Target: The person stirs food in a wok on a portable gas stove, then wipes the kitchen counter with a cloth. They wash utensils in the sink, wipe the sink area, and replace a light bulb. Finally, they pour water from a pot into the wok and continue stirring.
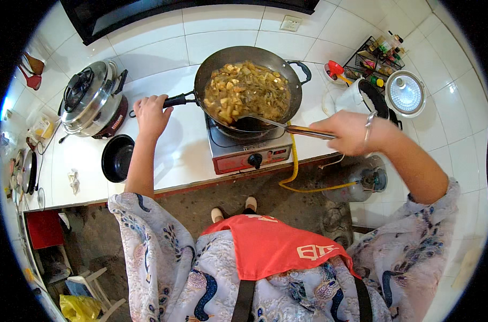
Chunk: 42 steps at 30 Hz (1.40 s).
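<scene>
My left hand (152, 115) is closed around the long black handle (178, 100) of a dark wok (212, 60). In the wok is a stew (249, 88) of pale noodle-like strands, yellowish chunks and small white pieces in brown liquid. My right hand (352, 132) grips a long-handled spatula (310, 132), whose head dips into the stew at the wok's near side and is partly hidden by food. Under the wok stands a single-burner gas stove (249, 156) with a black knob; its flame is out of sight.
Left of the wok are a lidded electric pot (94, 99) and a black bowl (118, 158). At right stand a white pot (356, 101), its lid (405, 94) and a seasoning rack (370, 61). A yellow hose (293, 166) runs down to a gas cylinder (368, 180) below the counter.
</scene>
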Each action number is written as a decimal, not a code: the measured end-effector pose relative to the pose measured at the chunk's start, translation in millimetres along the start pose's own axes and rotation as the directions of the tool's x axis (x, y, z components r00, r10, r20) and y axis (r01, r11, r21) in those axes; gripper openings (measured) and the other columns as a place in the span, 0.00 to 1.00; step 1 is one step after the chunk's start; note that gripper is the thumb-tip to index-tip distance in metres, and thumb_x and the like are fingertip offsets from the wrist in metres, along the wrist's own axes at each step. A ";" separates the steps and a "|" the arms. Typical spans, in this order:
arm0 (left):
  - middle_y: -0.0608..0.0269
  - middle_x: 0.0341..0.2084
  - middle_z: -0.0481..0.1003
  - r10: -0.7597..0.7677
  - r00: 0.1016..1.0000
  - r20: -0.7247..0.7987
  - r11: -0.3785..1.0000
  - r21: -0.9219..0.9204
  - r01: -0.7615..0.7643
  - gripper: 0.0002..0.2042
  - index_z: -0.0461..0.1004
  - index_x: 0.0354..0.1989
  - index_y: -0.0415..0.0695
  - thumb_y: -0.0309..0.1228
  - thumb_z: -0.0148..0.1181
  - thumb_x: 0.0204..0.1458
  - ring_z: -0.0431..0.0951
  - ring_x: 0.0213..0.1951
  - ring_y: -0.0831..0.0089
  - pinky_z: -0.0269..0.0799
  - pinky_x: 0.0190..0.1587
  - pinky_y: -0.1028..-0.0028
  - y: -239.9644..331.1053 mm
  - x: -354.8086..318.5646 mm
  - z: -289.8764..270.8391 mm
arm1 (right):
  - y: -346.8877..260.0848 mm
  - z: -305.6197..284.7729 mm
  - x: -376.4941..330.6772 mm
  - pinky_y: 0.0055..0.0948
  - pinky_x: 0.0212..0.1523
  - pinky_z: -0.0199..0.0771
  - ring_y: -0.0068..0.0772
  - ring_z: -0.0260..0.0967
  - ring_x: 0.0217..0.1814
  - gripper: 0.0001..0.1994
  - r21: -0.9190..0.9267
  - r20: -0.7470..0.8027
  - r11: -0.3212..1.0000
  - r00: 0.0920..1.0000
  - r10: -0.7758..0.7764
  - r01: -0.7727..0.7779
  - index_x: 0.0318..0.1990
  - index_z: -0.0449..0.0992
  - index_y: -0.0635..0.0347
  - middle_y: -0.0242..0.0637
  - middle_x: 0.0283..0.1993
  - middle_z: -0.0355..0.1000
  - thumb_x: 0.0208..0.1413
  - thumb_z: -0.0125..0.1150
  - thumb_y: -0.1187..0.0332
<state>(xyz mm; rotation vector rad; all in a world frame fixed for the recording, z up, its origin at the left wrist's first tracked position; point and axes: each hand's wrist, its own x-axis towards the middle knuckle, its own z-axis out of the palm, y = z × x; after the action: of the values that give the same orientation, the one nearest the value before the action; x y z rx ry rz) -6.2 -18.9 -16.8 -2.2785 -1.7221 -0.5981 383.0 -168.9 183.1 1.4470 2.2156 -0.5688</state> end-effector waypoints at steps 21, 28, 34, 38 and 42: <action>0.66 0.40 0.74 -0.041 0.998 -0.043 0.999 0.019 0.042 0.18 0.75 0.46 0.52 0.34 0.64 0.44 0.70 0.48 0.65 0.49 0.60 0.51 0.6 -3.9 4.7 | 41.7 -69.7 -4.5 0.22 0.13 0.64 0.20 0.63 0.14 0.25 0.264 -0.180 0.917 0.918 0.353 -0.301 0.60 0.66 0.57 0.32 0.21 0.68 0.50 0.49 0.73; 0.68 0.45 0.73 -0.109 0.994 -0.026 0.992 0.058 0.111 0.21 0.73 0.50 0.53 0.33 0.65 0.44 0.68 0.52 0.67 0.46 0.62 0.50 -0.7 -14.8 -3.2 | 102.6 -53.6 27.0 0.19 0.11 0.62 0.17 0.62 0.13 0.22 0.448 0.010 0.817 0.916 0.402 -0.363 0.60 0.64 0.57 0.32 0.23 0.70 0.56 0.49 0.70; 0.68 0.42 0.74 -0.129 0.991 -0.032 0.991 0.030 0.130 0.18 0.74 0.45 0.51 0.32 0.65 0.43 0.69 0.50 0.67 0.47 0.61 0.52 7.6 -3.6 1.8 | 173.4 -12.1 64.7 0.18 0.11 0.60 0.16 0.59 0.12 0.22 0.840 0.108 0.512 0.979 0.171 -0.182 0.60 0.63 0.54 0.33 0.23 0.71 0.57 0.52 0.67; 0.67 0.41 0.74 -0.135 0.991 -0.024 0.990 0.042 0.136 0.18 0.74 0.45 0.51 0.32 0.65 0.43 0.69 0.50 0.67 0.46 0.61 0.52 7.1 -2.0 -0.2 | 112.8 -4.5 53.5 0.26 0.15 0.64 0.27 0.64 0.14 0.26 0.579 0.005 0.808 0.992 0.129 -0.109 0.61 0.61 0.58 0.40 0.24 0.72 0.54 0.55 0.68; 0.66 0.41 0.74 -0.164 0.986 -0.011 0.984 0.061 0.165 0.18 0.73 0.46 0.52 0.32 0.65 0.43 0.69 0.50 0.65 0.46 0.62 0.53 5.5 -5.7 -2.2 | 82.4 -16.0 7.8 0.40 0.33 0.70 0.51 0.70 0.28 0.27 0.019 -0.177 0.995 0.980 -0.096 0.101 0.60 0.62 0.60 0.53 0.28 0.70 0.48 0.53 0.72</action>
<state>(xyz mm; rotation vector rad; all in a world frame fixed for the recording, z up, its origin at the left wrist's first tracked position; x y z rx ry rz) -2.7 -26.3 -17.0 -2.1051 -1.9114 -0.5741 454.1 -123.6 183.4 1.4575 2.4370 -0.5243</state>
